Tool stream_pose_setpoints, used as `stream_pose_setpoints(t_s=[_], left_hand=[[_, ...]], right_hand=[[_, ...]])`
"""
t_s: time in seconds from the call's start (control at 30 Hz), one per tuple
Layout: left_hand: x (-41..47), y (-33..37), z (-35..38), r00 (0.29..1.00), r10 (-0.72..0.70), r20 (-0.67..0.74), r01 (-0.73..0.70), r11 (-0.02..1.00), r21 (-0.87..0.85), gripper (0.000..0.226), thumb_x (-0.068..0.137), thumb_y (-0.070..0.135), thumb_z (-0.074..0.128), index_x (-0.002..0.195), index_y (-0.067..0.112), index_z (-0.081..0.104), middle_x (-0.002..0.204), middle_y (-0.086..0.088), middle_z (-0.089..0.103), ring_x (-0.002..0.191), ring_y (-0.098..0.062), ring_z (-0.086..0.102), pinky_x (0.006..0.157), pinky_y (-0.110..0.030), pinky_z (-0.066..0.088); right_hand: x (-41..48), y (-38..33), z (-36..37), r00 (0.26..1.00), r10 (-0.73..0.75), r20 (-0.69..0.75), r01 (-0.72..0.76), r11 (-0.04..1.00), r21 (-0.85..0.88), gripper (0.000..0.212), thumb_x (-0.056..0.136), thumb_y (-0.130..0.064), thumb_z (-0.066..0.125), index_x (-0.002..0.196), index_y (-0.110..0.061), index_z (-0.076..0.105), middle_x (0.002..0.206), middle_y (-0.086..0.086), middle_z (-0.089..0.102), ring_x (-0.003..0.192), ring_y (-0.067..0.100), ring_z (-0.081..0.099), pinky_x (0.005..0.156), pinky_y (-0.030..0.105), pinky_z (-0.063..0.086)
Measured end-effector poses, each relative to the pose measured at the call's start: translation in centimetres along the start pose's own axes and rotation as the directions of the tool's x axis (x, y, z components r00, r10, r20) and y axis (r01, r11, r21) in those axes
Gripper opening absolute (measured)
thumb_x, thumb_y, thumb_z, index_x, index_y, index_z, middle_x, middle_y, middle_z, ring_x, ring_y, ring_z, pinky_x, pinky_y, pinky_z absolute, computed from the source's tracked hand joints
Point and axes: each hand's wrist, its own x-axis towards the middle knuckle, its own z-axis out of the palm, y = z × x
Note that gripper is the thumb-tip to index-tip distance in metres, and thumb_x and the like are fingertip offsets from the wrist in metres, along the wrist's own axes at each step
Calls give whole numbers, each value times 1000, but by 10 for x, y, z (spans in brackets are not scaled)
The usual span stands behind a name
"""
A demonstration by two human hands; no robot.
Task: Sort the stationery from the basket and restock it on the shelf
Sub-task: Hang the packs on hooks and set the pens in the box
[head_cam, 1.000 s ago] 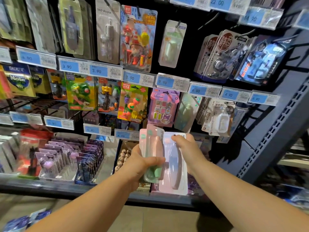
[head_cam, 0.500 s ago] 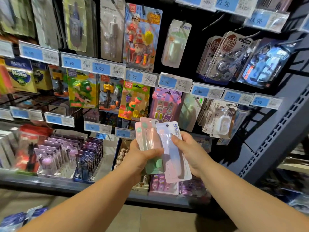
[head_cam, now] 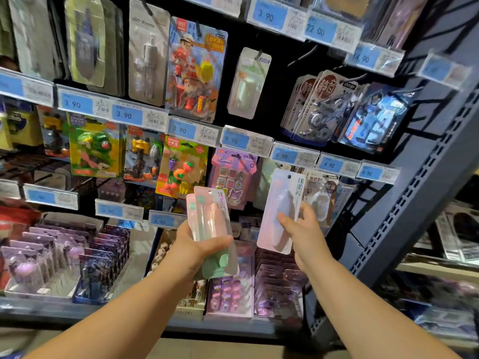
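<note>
Pink packs fill our clenched left hand; our right hand pinches a lilac pack. We should hang it with its hole topmost.

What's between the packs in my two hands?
Just a bare gap, in the head view, from the left hand's pink packs to the right hand's lilac pack.

The dark shelf bears display trays of purple packs.
</note>
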Motion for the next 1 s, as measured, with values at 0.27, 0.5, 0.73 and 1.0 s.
stream_pose_setpoints(t_s=[0.27, 0.5, 0.73, 1.0], left_hand=[[4, -2, -6, 1000, 21, 16, -21, 999, 38, 101, 36, 35, 92, 126, 23, 49, 112, -16, 65, 102, -35, 66, 72, -42, 57], [4, 3, -10, 998, 36, 52, -39, 998, 56, 105, 36, 39, 96, 129, 20, 51, 111, -17, 66, 96, -32, 68, 64, -32, 54], [5, 5, -9, 999, 7, 47, -10, 998, 61, 110, 36, 39, 98, 132, 20, 48, 114, -17, 66, 102, -35, 67, 79, -45, 57], [1, 9, -10, 997, 20, 69, -23, 998, 52, 99, 43, 36, 95, 130, 23, 50, 115, -16, 66, 106, -36, 66, 82, -46, 57]], right_hand=[[26, 10, 2, 999, -34, -5, 34, 999, 11, 62, 94, -18, 62, 148, -30, 35, 142, -5, 50, 123, 17, 55, 104, 46, 45], [41, 13, 10, 998, -61, -18, 61, 998, 14, 63, 95, -22, 61, 149, -33, 31, 147, -6, 45, 128, 18, 51, 105, 47, 44], [46, 15, 19, 995, -88, -51, 87, 996, -35, 67, 95, -24, 61, 152, -33, 26, 149, -8, 41, 131, 17, 47, 107, 43, 42], [41, 26, 19, 997, -70, -44, 69, 997, -30, 69, 91, -36, 62, 149, -43, 26, 151, -10, 38, 135, 17, 43, 111, 52, 36]])
